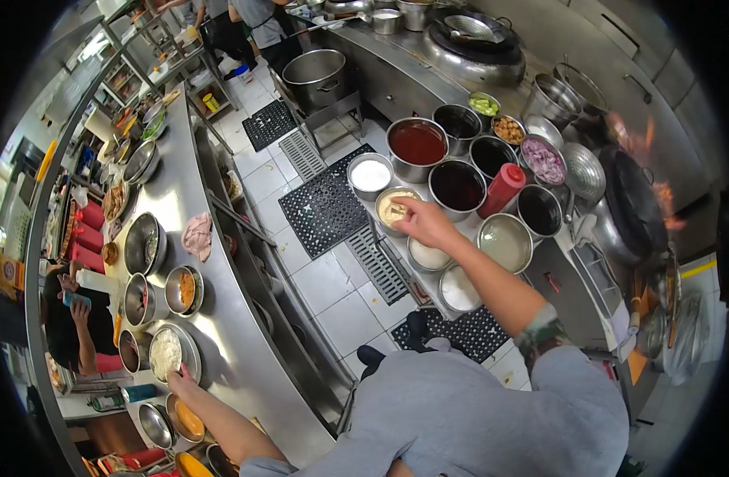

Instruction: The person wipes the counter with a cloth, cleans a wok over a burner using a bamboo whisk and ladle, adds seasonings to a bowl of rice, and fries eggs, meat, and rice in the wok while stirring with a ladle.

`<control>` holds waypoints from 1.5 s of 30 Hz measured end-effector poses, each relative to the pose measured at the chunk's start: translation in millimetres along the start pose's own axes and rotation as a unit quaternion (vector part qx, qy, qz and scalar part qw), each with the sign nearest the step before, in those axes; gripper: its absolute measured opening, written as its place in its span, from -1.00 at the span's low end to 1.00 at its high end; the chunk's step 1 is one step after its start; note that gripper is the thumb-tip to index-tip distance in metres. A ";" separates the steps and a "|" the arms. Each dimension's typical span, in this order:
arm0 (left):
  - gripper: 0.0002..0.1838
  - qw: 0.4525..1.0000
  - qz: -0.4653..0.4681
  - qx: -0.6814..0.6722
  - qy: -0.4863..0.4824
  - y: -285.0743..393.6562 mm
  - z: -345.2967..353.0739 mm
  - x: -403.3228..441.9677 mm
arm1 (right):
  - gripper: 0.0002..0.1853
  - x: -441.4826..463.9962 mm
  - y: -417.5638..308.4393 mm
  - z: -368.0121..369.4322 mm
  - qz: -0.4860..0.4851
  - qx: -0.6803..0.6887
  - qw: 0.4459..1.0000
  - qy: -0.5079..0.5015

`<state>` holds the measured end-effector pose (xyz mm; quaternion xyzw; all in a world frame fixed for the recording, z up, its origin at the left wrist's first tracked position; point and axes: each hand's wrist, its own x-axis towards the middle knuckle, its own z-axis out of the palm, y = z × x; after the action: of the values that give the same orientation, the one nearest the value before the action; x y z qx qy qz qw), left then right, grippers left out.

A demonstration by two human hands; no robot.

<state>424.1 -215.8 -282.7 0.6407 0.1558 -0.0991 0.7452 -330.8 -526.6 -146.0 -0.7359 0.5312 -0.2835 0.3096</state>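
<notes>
My left hand (183, 378) is at the near rim of a steel bowl (191, 350) on the left counter, its fingers closed on the edge. In the bowl lies a pale, floury-looking heap (166, 354). My right hand (428, 225) reaches over a round steel container (382, 224) with a cream-coloured content. Its fingers are pinched together at that content, and what they hold is too small to make out. Around it stand a tub of white stuff (371, 176), a pot of red sauce (417, 141), a pot of dark liquid (457, 186) and a red squeeze bottle (503, 189).
At right, flames (665, 205) rise beside a wok (631, 203). Several bowls and a pink cloth (196, 236) lie on the left counter (245, 350). Black mats (320, 203) cover parts of the tiled floor. A large pot (312, 70) stands farther back, near other people.
</notes>
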 end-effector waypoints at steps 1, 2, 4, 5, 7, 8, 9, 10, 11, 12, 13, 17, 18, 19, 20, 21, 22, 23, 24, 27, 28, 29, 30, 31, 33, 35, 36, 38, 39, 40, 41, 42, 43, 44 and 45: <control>-0.66 1.000 0.004 -0.009 -0.003 2.2 -0.1 -4.2 | -0.69 12.8 10.9 9.2 -0.009 -0.029 1.000 -0.005; -0.66 1.000 0.006 -0.019 -0.007 3.2 -2.1 -10.4 | -0.71 26.0 22.5 18.0 -0.020 -0.058 0.998 -0.012; -0.66 0.999 0.012 -0.043 -0.017 9.4 -9.1 -17.5 | -0.76 37.6 23.5 17.1 -0.023 -0.078 0.997 -0.008; -0.66 0.998 0.019 -0.061 -0.022 12.8 -15.9 -20.9 | -0.77 39.5 27.2 8.5 -0.016 -0.071 0.997 0.002; -0.66 0.994 0.029 -0.093 -0.040 23.0 -32.5 -37.3 | -0.77 36.8 22.8 -15.0 -0.005 -0.047 0.999 0.012; -0.66 0.994 0.036 -0.091 -0.047 28.5 -40.2 -50.3 | -0.75 32.6 17.7 -25.5 -0.001 -0.017 1.000 0.023; -0.71 0.996 0.064 -0.040 -0.052 37.9 -41.4 -100.5 | -0.73 30.2 13.4 -33.8 0.008 -0.011 1.000 0.022; -0.74 0.995 0.067 -0.030 -0.061 47.8 -42.6 -146.0 | -0.72 28.9 11.2 -39.4 0.016 -0.004 1.000 0.022; -0.76 0.995 0.071 -0.020 -0.070 57.0 -44.1 -184.2 | -0.71 27.7 10.9 -41.9 0.006 0.000 1.000 0.019; -0.78 0.994 0.076 -0.010 -0.079 59.4 -47.0 -209.6 | -0.70 26.3 11.1 -43.1 -0.003 0.005 1.000 0.018; -0.83 0.990 0.098 0.026 -0.096 56.9 -56.8 -222.4 | -0.69 24.0 11.2 -44.4 -0.013 0.009 1.000 0.016; -0.87 0.987 0.034 0.010 -0.157 38.0 -76.4 -287.2 | -0.72 9.0 10.4 -54.0 -0.051 -0.013 0.998 0.042; -0.87 0.987 0.028 0.026 -0.156 34.3 -75.3 -312.1 | -0.73 5.6 10.7 -56.2 -0.043 0.006 0.997 0.056; -0.87 0.987 0.021 0.042 -0.157 31.6 -66.8 -345.2 | -0.74 3.7 12.4 -58.1 -0.036 0.025 0.997 0.071; -0.86 0.986 0.014 0.058 -0.157 26.8 -60.7 -370.8 | -0.75 3.0 18.5 -56.5 -0.050 0.036 0.994 0.087; -0.84 0.981 -0.001 0.083 -0.173 18.8 -59.9 -383.5 | -0.76 2.6 27.4 -52.1 -0.063 0.047 0.992 0.103; -0.83 0.976 -0.015 0.108 -0.188 10.0 -59.4 -392.8 | -0.78 2.2 32.1 -50.1 -0.077 0.058 0.988 0.120; -0.81 0.970 -0.029 0.132 -0.203 2.8 -57.6 -403.9 | -0.78 1.8 33.8 -50.9 -0.039 0.094 0.990 0.101; -0.81 0.967 -0.046 0.129 -0.216 -2.5 -48.3 -424.4 | -0.79 1.2 33.3 -52.1 0.000 0.130 0.988 0.083; -0.81 0.953 -0.082 0.140 -0.255 -18.8 -32.0 -465.2 | -0.80 1.1 40.5 -52.7 0.040 0.216 0.974 0.053; -0.83 0.946 -0.087 0.157 -0.269 -31.9 -35.7 -462.7 | -0.81 2.3 43.4 -53.8 0.039 0.239 0.969 0.048; -0.85 0.939 -0.092 0.174 -0.283 -41.6 -39.1 -463.1 | -0.82 3.4 44.9 -55.1 0.023 0.215 0.974 0.062; -0.86 0.939 -0.095 0.175 -0.281 -41.8 -33.6 -477.0 | -0.83 3.9 45.9 -56.5 0.006 0.191 0.979 0.074; -0.87 0.939 -0.098 0.176 -0.278 -38.8 -22.4 -496.6 | -0.83 3.7 46.4 -57.4 -0.010 0.167 0.982 0.085; -0.89 0.934 -0.099 0.173 -0.295 -40.7 -14.1 -513.5 | -0.85 4.0 40.2 -60.0 -0.079 0.074 0.987 0.123; -0.90 0.930 -0.103 0.178 -0.305 -44.4 -12.0 -519.1 | -0.86 4.9 36.7 -58.2 -0.113 0.019 0.983 0.144; -0.90 0.928 -0.105 0.180 -0.310 -45.8 -11.3 -520.9 | -0.86 4.0 36.2 -55.3 -0.110 0.012 0.983 0.147; -0.90 0.923 -0.098 0.183 -0.323 -49.4 -11.4 -522.0 | -0.86 2.8 36.4 -50.5 -0.108 -0.005 0.983 0.149; -0.90 0.921 -0.094 0.185 -0.329 -50.0 -11.6 -522.5 | -0.86 2.6 36.4 -48.4 -0.108 -0.014 0.983 0.149; -0.90 0.921 -0.092 0.188 -0.329 -49.5 -11.5 -523.8 | -0.86 2.6 36.8 -46.4 -0.108 -0.024 0.983 0.149; -0.90 0.920 -0.090 0.192 -0.329 -48.9 -11.6 -525.9 | -0.86 2.7 37.8 -45.0 -0.103 -0.011 0.984 0.144; -0.90 0.920 -0.088 0.194 -0.329 -48.5 -11.2 -528.2 | -0.86 3.3 39.0 -43.9 -0.098 0.001 0.985 0.140; -0.91 0.919 -0.087 0.200 -0.329 -47.3 -10.4 -531.1 | -0.85 3.9 40.5 -43.0 -0.093 0.014 0.986 0.136; -0.91 0.917 -0.086 0.206 -0.330 -45.8 -9.0 -534.3 | -0.85 4.6 43.0 -42.6 -0.077 0.026 0.988 0.134; -0.91 0.916 -0.085 0.212 -0.331 -45.5 -7.8 -536.9 | -0.84 5.1 46.4 -42.3 -0.061 0.038 0.989 0.131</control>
<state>-92.9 -243.3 -132.9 0.6983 -0.0705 -0.3993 0.5899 -389.1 -549.3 -153.3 -0.7112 0.5100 -0.4160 0.2468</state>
